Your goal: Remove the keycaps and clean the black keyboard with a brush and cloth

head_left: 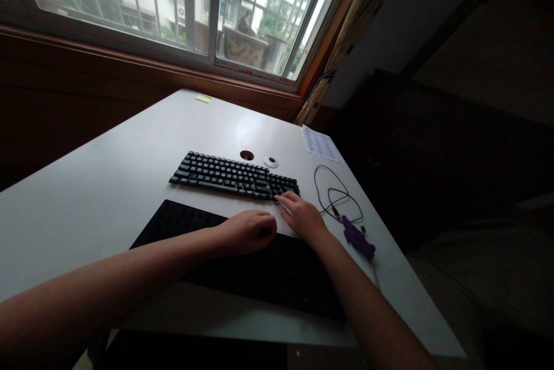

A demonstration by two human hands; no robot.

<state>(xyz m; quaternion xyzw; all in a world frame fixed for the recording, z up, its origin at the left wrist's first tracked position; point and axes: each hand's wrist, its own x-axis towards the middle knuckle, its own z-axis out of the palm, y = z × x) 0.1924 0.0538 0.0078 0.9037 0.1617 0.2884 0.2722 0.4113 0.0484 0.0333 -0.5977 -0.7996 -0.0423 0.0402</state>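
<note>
A black keyboard (225, 175) lies at a slant across the middle of the white desk. My right hand (303, 217) is at its lower right end, fingertips closed together and touching the near edge of the keys. A pale sliver shows by those fingers, too small to name. My left hand (251, 231) is curled into a fist just left of the right one, above a wide black panel (259, 277); whatever it may hold is hidden. Rows of small round marks show on the panel's far left part, and both forearms cover some of it.
A looped black cable (318, 182) and a purple cloth-like item (358, 238) lie on the right. Behind the keyboard are a round desk hole (247, 155) and a white ring-shaped cap (270, 161). Printed paper (322, 144) and yellow notes (203, 98) rest near the far edge, below the window.
</note>
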